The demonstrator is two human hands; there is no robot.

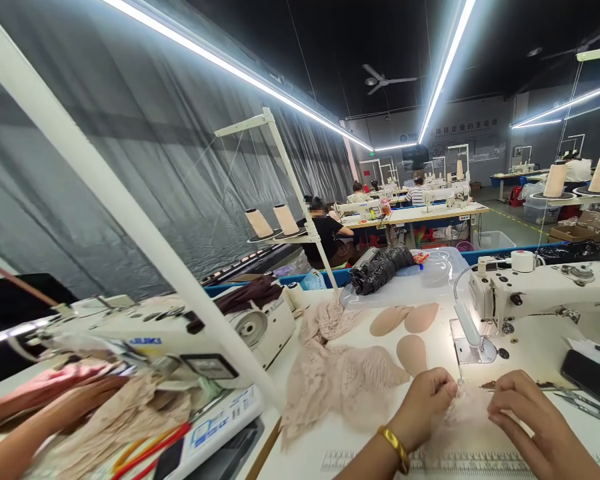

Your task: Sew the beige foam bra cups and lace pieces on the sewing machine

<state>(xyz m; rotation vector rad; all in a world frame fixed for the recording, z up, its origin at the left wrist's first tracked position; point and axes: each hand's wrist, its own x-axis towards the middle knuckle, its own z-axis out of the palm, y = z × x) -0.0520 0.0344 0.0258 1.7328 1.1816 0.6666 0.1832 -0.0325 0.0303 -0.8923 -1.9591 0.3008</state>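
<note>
My left hand (425, 407), with a gold bracelet on its wrist, pinches the left edge of a thin, sheer pale lace piece (463, 420). At the lace's right side is my right hand (523, 417), thumb and fingertips closed on its edge. Both hands are just in front of the lit needle area of a white sewing machine (490, 293). A heap of beige lace fabric (340, 380) lies left of my left hand. Beige oval pads (411, 355) rest on the table behind it.
A black phone (593, 377) and metal scissors (587, 405) lie at the right. A printed ruler strip (360, 460) runs along the front edge. At the left, a co-worker's hands (80, 403) handle fabric by another machine (145, 333). A black plastic-wrapped bundle (383, 267) sits behind.
</note>
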